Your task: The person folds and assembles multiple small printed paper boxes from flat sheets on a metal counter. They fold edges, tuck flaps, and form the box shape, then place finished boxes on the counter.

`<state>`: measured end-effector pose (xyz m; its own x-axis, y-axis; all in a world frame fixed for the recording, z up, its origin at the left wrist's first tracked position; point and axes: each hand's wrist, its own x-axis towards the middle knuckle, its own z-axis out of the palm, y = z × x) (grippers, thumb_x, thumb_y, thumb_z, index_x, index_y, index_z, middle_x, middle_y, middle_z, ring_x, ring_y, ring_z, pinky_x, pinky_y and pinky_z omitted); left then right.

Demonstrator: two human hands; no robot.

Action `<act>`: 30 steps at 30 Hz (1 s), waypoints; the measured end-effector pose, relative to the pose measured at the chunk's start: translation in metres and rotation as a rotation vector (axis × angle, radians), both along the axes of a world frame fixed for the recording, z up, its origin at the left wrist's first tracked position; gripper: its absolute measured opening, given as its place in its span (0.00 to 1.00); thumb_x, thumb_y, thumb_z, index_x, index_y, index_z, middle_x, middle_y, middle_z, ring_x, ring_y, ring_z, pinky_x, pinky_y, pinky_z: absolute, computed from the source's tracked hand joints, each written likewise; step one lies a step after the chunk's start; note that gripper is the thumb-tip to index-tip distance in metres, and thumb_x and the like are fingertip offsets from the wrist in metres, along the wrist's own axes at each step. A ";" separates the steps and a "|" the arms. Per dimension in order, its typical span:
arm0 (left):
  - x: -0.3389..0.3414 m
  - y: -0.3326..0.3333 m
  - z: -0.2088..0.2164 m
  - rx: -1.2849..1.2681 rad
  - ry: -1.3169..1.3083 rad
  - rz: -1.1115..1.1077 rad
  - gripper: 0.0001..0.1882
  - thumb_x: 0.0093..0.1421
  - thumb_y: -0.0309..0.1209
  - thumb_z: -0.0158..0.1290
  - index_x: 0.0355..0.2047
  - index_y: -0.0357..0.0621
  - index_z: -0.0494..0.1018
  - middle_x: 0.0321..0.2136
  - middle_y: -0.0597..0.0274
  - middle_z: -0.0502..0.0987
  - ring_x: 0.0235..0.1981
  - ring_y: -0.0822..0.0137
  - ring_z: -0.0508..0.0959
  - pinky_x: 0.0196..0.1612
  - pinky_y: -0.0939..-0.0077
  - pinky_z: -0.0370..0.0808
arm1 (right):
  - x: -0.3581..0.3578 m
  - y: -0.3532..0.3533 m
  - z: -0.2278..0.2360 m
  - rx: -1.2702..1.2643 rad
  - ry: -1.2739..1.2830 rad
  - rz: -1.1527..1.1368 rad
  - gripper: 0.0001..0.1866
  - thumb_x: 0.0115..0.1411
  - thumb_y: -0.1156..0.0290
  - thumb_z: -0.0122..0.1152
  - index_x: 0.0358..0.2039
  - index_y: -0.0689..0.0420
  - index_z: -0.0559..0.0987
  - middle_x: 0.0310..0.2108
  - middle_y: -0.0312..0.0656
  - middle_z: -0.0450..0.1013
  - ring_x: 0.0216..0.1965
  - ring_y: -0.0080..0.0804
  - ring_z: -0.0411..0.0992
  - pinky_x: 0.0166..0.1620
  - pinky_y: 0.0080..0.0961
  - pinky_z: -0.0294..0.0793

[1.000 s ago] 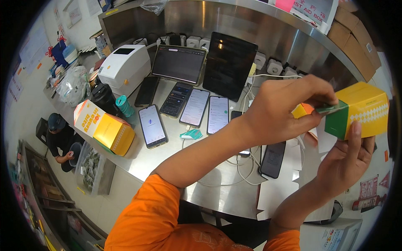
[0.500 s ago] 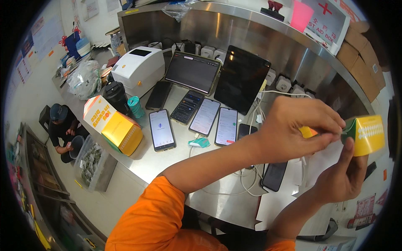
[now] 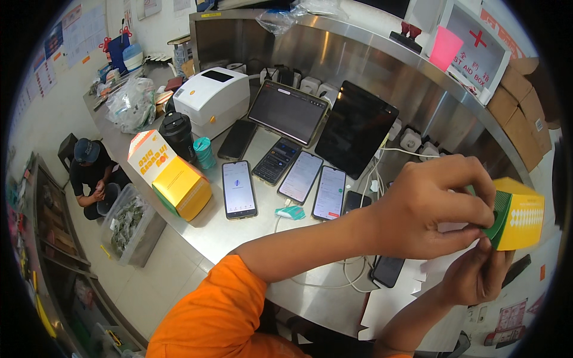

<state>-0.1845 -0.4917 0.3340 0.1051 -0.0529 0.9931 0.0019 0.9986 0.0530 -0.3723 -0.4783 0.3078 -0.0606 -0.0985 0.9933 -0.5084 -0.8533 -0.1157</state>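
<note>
Close to the camera, at the right, both hands grip a small yellow-and-green cardboard carton [image 3: 518, 213] above the steel counter [image 3: 239, 235]. It looks light, stiff yet crushable, best taken by its edges. The left hand [image 3: 433, 206] curls over it, fingers pressed together, pinching the green end; the right hand [image 3: 477, 277] props it from below, fingertips touching its underside. Beyond lie several phones [image 3: 239, 188], two dark tablets [image 3: 355, 128] and a white label printer [image 3: 212, 98].

Small yellow-and-green cardboard box [image 3: 516, 213]: near face covered by the left hand [image 3: 433, 206]; underside hidden by right hand [image 3: 477, 277]. Black phone [image 3: 388, 271] under the left forearm: mostly concealed. Paper notices on the far left wall [image 3: 54, 53]: too blurred to make out.
</note>
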 end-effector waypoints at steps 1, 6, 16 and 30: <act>0.000 0.000 0.000 -0.009 -0.006 0.047 0.12 0.47 0.21 0.67 0.34 0.43 0.83 0.36 0.62 0.80 0.34 0.62 0.81 0.34 0.73 0.79 | -0.002 -0.002 -0.002 0.010 0.000 0.015 0.12 0.66 0.77 0.67 0.47 0.70 0.84 0.48 0.56 0.80 0.46 0.46 0.81 0.53 0.38 0.81; -0.004 0.010 0.000 0.005 0.008 0.237 0.12 0.45 0.21 0.66 0.33 0.44 0.82 0.36 0.62 0.79 0.32 0.65 0.79 0.31 0.74 0.76 | -0.017 -0.012 -0.001 -0.026 0.036 0.144 0.12 0.65 0.74 0.70 0.45 0.69 0.84 0.47 0.57 0.80 0.47 0.48 0.82 0.53 0.39 0.82; 0.007 0.009 0.004 0.081 -0.095 0.130 0.11 0.48 0.21 0.66 0.33 0.45 0.82 0.36 0.65 0.79 0.30 0.66 0.79 0.27 0.75 0.73 | -0.012 -0.014 0.003 -0.013 0.128 0.146 0.13 0.68 0.76 0.65 0.47 0.74 0.82 0.48 0.51 0.78 0.48 0.42 0.79 0.58 0.37 0.79; 0.008 0.014 0.007 0.149 -0.159 -0.004 0.13 0.49 0.20 0.68 0.37 0.44 0.86 0.40 0.62 0.81 0.34 0.66 0.82 0.32 0.75 0.78 | -0.013 -0.030 -0.005 -0.003 -0.018 0.190 0.16 0.60 0.72 0.74 0.43 0.70 0.85 0.43 0.55 0.83 0.46 0.46 0.81 0.54 0.39 0.78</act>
<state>-0.1764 -0.4778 0.3413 -0.0528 -0.2006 0.9783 -0.0140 0.9797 0.2001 -0.3852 -0.5084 0.3031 -0.0585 -0.1072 0.9925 -0.3363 -0.9340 -0.1207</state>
